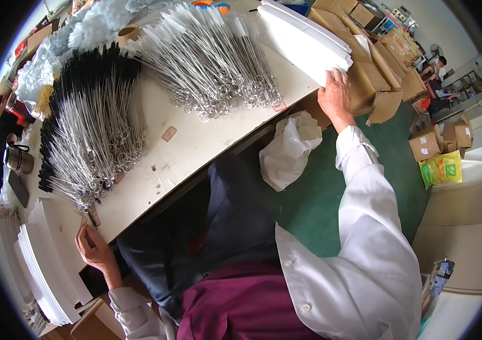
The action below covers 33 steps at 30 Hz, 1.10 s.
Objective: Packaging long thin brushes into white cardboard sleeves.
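My right hand [336, 97] reaches to the far right corner of the table and has its fingers on the near end of a stack of long white folded card pieces [303, 42]. At the table's left front edge, my left hand [96, 252] is curled, and what its fingers hold, if anything, is hidden. Just beyond it lies a pile of wire-handled brushes with black bristles [91, 122], their looped ends toward me. A second pile of wire brushes with white bristles [212, 62] lies across the middle of the table.
Open cardboard boxes [365, 71] stand beyond the right table edge. A white plastic bag [291, 148] hangs below the front edge. More white card stacks [43, 266] stand at lower left, near a steel cup [19, 158]. Another person [434, 71] sits far right.
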Available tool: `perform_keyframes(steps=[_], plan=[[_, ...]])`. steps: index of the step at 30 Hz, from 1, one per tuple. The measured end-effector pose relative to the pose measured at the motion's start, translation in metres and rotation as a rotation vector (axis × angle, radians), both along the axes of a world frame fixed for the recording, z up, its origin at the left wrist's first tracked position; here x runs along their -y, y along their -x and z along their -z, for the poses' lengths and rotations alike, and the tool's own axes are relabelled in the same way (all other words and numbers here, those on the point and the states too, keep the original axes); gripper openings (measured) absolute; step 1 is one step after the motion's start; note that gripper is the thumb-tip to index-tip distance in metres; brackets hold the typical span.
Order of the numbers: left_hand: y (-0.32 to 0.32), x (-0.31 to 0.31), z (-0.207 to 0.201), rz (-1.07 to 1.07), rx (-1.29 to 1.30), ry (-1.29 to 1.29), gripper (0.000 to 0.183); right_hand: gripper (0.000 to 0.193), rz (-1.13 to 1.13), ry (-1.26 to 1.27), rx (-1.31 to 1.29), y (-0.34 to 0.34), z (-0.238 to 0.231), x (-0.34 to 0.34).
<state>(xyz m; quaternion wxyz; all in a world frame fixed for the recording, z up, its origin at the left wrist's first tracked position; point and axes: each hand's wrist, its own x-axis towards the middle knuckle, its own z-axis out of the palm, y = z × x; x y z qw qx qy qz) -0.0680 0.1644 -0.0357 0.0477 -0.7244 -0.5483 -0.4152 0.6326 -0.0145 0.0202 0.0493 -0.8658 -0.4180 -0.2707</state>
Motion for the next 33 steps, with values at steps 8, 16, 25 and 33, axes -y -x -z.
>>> perform_keyframes(steps=[8,16,25,33], plan=[[0.002,0.000,0.002,-0.005,-0.057,-0.040,0.013,0.046,-0.010,0.045,0.031,-0.020,-0.006,0.005],[0.002,-0.001,0.005,0.016,-0.048,-0.038,0.013,0.051,0.115,0.117,-0.082,-0.015,-0.025,0.003],[0.007,-0.002,0.010,0.014,-0.054,-0.044,0.014,0.048,0.068,0.117,-0.012,-0.017,-0.021,0.014],[0.006,-0.001,0.010,0.020,-0.063,-0.059,0.015,0.049,0.075,0.149,0.028,-0.020,-0.031,0.025]])
